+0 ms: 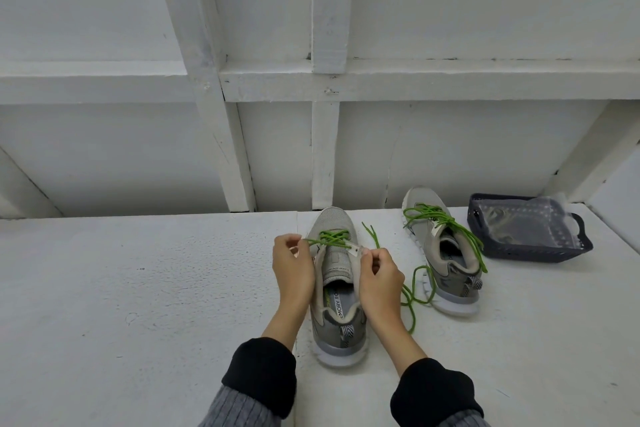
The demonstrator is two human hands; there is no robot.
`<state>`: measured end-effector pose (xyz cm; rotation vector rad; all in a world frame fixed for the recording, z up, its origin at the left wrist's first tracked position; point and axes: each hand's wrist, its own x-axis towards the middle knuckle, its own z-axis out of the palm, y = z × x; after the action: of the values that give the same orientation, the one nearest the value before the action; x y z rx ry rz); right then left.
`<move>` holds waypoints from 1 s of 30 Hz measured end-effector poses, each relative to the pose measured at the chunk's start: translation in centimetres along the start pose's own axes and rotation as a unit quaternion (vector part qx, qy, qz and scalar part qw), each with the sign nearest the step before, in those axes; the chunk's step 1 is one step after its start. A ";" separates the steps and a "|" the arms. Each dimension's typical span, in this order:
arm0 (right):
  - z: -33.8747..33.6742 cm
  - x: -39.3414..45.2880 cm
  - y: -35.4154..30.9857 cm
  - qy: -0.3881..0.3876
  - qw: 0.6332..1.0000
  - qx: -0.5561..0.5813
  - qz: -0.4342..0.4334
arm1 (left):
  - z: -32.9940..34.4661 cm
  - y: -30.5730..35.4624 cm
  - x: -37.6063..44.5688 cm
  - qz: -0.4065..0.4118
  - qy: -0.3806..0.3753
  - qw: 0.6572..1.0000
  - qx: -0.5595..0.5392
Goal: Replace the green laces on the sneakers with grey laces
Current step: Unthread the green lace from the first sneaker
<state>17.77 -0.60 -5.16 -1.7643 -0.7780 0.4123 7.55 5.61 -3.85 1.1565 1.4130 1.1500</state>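
- Near sneaker (337, 284) sits between my hands on the tabletop (138, 288), heel toward me, toe away; long axis runs straight out from me. Looks set that way so the eyelets face up and both hands reach them alike.
- Left hand (292, 265) is at the sneaker's left side, fingers curled and pinching the green lace (330, 238) where it leaves the upper eyelets.
- Right hand (379, 276) on the opposite side, fingertips pinching the lace end by the top right eyelet. My guess: one hand steadies while the other draws the lace out.
- Lace is crossed only over the lower eyelets, nearer the toe; the top ones look free. So unlacing seems partly done, imo.
- A loose lace tail (410, 295) trails to the right of my right hand, down over the tabletop.
- Second sneaker (441, 253) is further right, apart, toe away and angled a bit left, its green lace slack but threaded.
- Dark basket (585, 246) beyond it, far right, holds a clear bag (519, 218); can't tell if grey laces are inside.
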 end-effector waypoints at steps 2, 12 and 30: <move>0.0 0.0 0.0 -0.001 1.000 -0.001 -0.005 | -0.3 0.4 0.4 0.116 -0.035 0.990 0.072; 0.1 0.0 0.2 -0.001 1.000 0.014 -0.010 | 1.0 1.9 1.5 0.207 -0.177 0.875 0.399; 0.2 -0.1 0.3 0.001 0.999 0.040 -0.014 | -1.7 2.5 1.9 0.102 -0.132 0.986 -0.013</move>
<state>17.68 -0.55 -5.47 -1.6773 -0.7738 0.4172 5.88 7.64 -1.42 1.4040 1.0935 1.1030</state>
